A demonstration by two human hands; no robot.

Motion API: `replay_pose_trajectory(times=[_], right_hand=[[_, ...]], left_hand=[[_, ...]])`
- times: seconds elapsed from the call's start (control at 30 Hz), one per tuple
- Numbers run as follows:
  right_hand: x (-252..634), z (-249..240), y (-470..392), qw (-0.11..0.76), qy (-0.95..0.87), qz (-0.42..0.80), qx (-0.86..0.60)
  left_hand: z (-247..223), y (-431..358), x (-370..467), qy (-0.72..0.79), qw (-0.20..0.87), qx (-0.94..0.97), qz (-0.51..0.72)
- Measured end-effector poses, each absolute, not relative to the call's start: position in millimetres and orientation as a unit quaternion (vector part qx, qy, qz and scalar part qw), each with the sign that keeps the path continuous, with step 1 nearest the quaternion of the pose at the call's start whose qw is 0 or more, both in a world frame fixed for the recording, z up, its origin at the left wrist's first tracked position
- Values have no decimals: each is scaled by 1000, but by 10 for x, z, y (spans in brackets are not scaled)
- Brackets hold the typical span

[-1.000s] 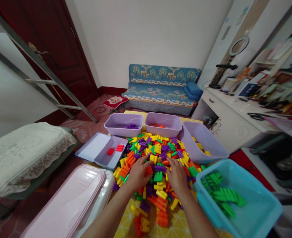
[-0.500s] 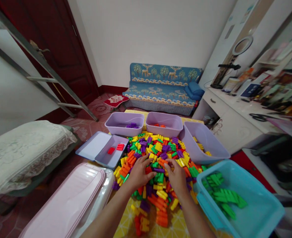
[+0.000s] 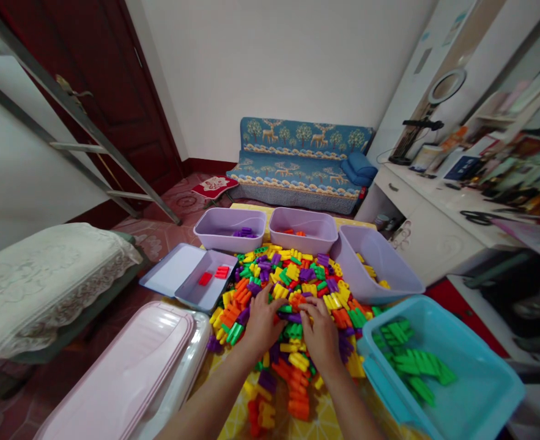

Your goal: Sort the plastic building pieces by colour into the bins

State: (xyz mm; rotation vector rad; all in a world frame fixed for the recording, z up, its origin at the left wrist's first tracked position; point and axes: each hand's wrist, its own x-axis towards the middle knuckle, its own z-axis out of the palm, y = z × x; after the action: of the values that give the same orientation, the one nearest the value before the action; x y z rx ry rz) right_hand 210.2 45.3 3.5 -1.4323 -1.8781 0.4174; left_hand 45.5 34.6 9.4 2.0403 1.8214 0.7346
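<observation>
My left hand (image 3: 264,321) is over the middle of a heap of plastic building blocks (image 3: 292,275) in yellow, green, purple, orange and red. Its fingers curl around a red block, mostly hidden between thumb and fingers. Opposite it, my right hand (image 3: 321,333) pinches an orange block (image 3: 296,300) at its fingertips. A purple block (image 3: 292,318) and green blocks (image 3: 293,331) lie between the two hands. More orange blocks (image 3: 299,406) lie closer to me on the yellow patterned tablecloth (image 3: 318,425).
Sorted blocks sit in purple bins (image 3: 230,244) (image 3: 304,244) (image 3: 384,269) behind the heap. A turquoise bin (image 3: 476,366) holds green blocks at right. At left are a hinged box (image 3: 200,293) with red blocks and a pink lid (image 3: 127,373). A sofa (image 3: 297,168) stands beyond.
My right hand has shifted slightly left with the orange block, towards my left hand. My left hand has turned a little, hiding more of the red block.
</observation>
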Motion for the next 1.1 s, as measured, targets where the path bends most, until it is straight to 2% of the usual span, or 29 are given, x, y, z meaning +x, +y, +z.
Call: replay_pose_trajectory(times=[0.17,0.27,0.47,0.8,0.97,1.03,1.1], right_hand=[[2084,4,425,350,-729,164,-565],[2102,-22,432,352,-729,167,-563],[2146,-61,444,358,-727,189,-555],[2150,-66,450,362,-722,204,-554],[2173,-80,440,371,-717,220,-547],[2175,-83,436,372,-719,219,-545],[2173,-82,431,373,-718,216,-547]], left_hand=[[159,267,521,587,18,757,285],[174,257,529,571,1,769,287],[206,254,501,573,20,757,313],[112,278,508,564,43,778,273],[204,230,472,548,73,747,369],[268,279,414,548,128,704,432],[363,418,315,558,233,619,500]])
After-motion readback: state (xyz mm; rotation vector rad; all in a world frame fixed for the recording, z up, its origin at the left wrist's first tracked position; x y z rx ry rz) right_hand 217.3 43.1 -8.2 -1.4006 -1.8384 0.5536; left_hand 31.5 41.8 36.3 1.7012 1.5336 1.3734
